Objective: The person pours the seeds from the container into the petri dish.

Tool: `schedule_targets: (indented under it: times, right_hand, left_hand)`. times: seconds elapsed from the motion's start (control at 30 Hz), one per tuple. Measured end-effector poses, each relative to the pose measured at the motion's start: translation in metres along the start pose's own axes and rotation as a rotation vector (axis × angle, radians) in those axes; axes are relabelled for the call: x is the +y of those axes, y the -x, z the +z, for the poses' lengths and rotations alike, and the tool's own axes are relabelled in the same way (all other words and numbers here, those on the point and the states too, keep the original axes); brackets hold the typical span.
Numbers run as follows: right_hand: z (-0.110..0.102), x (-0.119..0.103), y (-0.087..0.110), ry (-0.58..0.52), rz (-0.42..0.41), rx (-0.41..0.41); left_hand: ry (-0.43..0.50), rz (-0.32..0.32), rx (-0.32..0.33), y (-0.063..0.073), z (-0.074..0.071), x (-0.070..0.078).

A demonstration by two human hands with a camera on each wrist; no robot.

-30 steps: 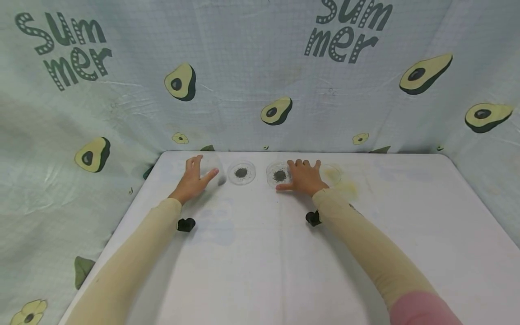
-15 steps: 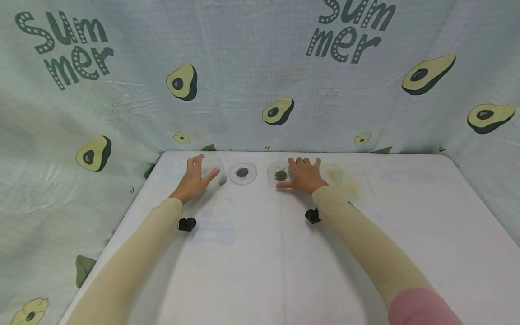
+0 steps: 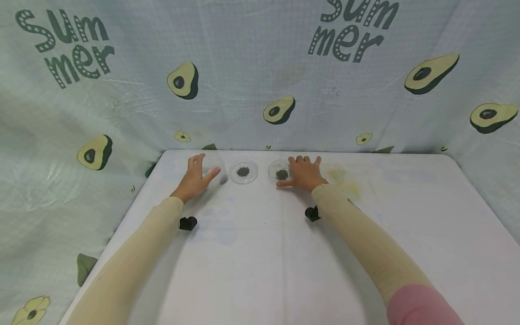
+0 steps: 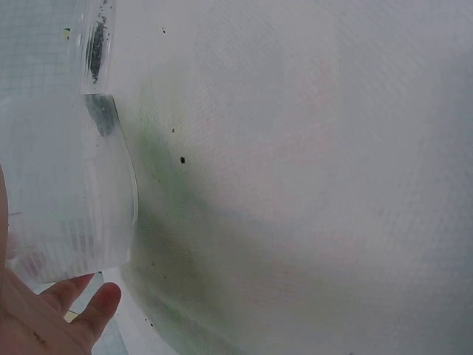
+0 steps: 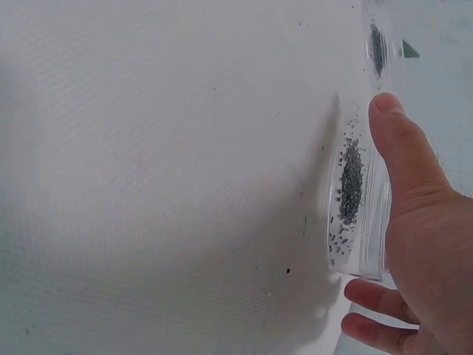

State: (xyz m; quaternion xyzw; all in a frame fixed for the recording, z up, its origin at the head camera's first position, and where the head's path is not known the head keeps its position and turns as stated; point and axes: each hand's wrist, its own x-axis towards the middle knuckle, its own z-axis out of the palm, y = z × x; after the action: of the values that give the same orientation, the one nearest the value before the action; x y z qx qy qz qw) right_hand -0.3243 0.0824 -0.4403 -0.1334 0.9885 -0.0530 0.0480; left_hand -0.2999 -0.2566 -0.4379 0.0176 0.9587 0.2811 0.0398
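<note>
My left hand [image 3: 195, 179] grips a clear plastic cup [image 4: 66, 185] at the back left of the table, thumb and fingers spread around its side. A dark patch of granules shows at the cup's edge in the left wrist view. To its right stands a clear petri dish [image 3: 243, 173] with a small heap of dark granules in its middle. My right hand [image 3: 304, 175] reaches over a second petri dish [image 5: 358, 222], thumb at one side of its rim and fingers at the other. Dark granules [image 5: 352, 181] lie heaped and scattered in this dish.
Just right of my right hand, a clear round dish [image 3: 335, 174] sits over a yellowish stain [image 3: 350, 189]. The white table [image 3: 252, 271] ends at a hanging cloth [image 3: 227, 90] printed with avocados. A few dark specks [image 4: 182, 160] lie on the tabletop.
The head view has shifted very slightly. Both hands, the cup and the dishes keep their places relative to one another.
</note>
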Motion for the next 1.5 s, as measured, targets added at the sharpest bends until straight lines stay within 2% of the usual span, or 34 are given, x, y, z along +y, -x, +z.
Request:
schedule_targets:
  times: [0.8,1.27,1.5]
  right_hand:
    - [0.0033,0.0009,-0.0064,0.003,0.012,-0.025]
    - [0.0044,0.0044,-0.0033,-0.054,0.005,-0.018]
    - [0.0054,0.0054,0.0015,-0.076,0.009,-0.012]
  left_hand:
    - [0.021,0.013,0.000,-0.0009,0.0015,-0.0010]
    - [0.017,0.011,-0.001,0.0007,-0.0014,0.0023]
    - [0.025,0.013,-0.023,-0.0005,-0.0025,-0.0013]
